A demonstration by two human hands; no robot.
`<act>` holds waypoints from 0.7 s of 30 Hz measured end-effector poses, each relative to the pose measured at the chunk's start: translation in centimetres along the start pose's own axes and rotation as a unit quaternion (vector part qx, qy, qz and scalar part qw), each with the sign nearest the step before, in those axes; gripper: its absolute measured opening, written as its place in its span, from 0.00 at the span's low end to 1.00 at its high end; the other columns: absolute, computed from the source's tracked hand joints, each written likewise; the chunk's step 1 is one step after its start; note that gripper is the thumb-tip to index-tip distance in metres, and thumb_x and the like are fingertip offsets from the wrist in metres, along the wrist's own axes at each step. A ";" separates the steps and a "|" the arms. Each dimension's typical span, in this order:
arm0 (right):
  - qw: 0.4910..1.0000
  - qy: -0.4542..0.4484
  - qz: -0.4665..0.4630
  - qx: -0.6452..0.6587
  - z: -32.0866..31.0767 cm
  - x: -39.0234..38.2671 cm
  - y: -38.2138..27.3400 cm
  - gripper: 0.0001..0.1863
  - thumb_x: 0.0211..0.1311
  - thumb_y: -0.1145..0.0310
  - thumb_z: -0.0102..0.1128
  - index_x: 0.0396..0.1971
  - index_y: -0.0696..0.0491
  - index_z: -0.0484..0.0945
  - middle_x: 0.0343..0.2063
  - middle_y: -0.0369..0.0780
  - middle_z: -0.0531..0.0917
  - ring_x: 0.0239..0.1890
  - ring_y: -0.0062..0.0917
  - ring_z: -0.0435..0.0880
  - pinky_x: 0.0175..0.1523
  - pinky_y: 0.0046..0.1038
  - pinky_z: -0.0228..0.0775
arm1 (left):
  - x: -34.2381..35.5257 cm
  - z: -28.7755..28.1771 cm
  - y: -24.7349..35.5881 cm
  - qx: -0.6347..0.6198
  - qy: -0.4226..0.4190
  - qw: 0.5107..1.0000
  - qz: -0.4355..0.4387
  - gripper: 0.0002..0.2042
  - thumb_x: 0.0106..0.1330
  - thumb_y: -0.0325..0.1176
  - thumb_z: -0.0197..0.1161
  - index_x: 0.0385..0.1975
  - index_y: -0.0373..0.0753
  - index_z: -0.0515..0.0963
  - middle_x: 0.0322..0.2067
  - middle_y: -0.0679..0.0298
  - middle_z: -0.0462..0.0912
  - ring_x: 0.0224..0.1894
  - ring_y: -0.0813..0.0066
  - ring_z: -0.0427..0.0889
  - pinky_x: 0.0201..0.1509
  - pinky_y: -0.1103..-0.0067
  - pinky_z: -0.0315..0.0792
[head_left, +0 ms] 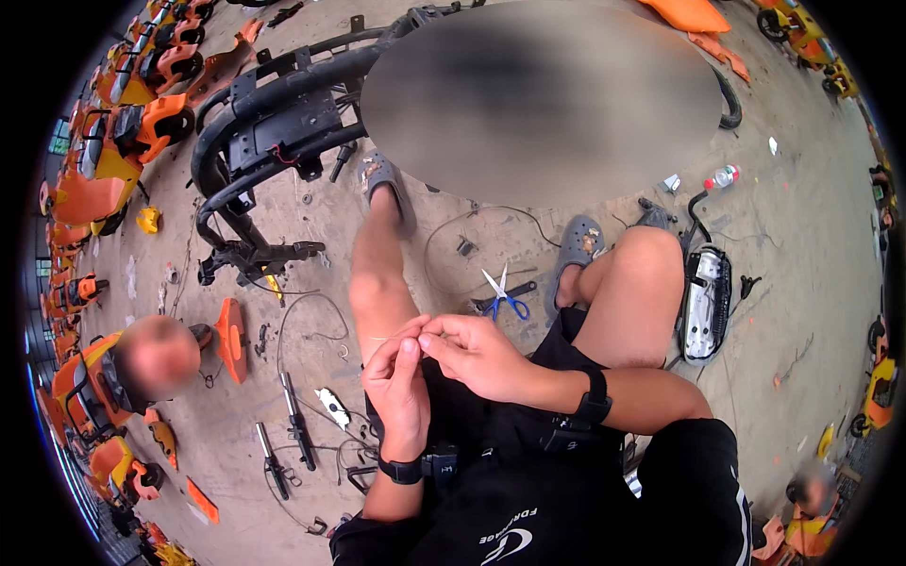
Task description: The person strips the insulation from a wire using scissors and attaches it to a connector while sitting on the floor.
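My left hand [398, 370] and my right hand [479, 357] meet in front of my lap, fingertips pinched together and touching. A thin pale strand [379, 338] pokes out beside the left fingertips; its rest is hidden between the fingers, and I cannot tell whether it is wire or thread. Beyond the hands, scissors [506, 298] with blue handles lie spread on the floor between my feet. A dark wrench [521, 291] rests partly under them.
A black tubular vehicle frame [255, 156] stands ahead on the left. Two shock absorbers [296, 423] lie left of me. On the right are a silver-and-black elongated part [703, 307] and a plastic bottle [725, 176]. Orange vehicles [94, 193] line the left side. A blurred oval hides the top middle.
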State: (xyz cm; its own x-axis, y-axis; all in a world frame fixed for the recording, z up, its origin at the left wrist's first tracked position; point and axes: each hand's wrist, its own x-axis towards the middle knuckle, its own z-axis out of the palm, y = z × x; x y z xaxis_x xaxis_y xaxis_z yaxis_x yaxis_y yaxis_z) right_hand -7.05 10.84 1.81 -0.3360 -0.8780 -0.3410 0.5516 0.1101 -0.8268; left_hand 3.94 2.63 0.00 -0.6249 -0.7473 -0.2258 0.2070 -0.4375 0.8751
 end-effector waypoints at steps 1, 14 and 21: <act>1.000 0.008 -0.021 -0.005 0.2 -0.1 0.1 0.09 0.67 0.70 0.51 0.33 0.60 0.76 0.20 0.32 0.75 0.20 0.10 0.66 0.23 0.18 0.57 | 0.1 -0.1 0.0 -0.014 0.001 1.000 0.000 0.08 0.66 0.28 0.55 0.39 0.32 0.78 0.45 0.50 0.79 0.45 0.66 0.80 0.53 0.74 0.72; 0.997 -0.038 -0.011 -0.070 0.5 -0.1 1.0 0.11 0.64 0.67 0.54 0.32 0.60 0.78 0.17 0.37 0.77 0.21 0.15 0.70 0.26 0.22 0.61 | 0.9 -1.2 1.7 -0.097 -0.015 0.994 0.038 0.05 0.68 0.31 0.54 0.37 0.37 0.72 0.26 0.59 0.79 0.36 0.65 0.79 0.50 0.68 0.71; 0.997 -0.047 -0.046 -0.037 1.8 0.1 0.8 0.09 0.67 0.70 0.51 0.36 0.61 0.76 0.18 0.29 0.71 0.20 0.10 0.63 0.23 0.18 0.55 | 0.6 -0.8 3.0 -0.121 0.004 0.990 0.078 0.04 0.70 0.32 0.52 0.37 0.39 0.70 0.22 0.67 0.68 0.23 0.75 0.68 0.41 0.71 0.71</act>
State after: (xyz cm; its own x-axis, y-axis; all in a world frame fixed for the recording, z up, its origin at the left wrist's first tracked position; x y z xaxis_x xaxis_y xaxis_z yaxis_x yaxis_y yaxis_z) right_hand -5.31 10.04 1.93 -0.3083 -0.9251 -0.2217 0.4633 0.0575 -0.8843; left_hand 4.75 0.45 2.11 -0.5655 -0.8185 -0.1010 0.4744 -0.4230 0.7720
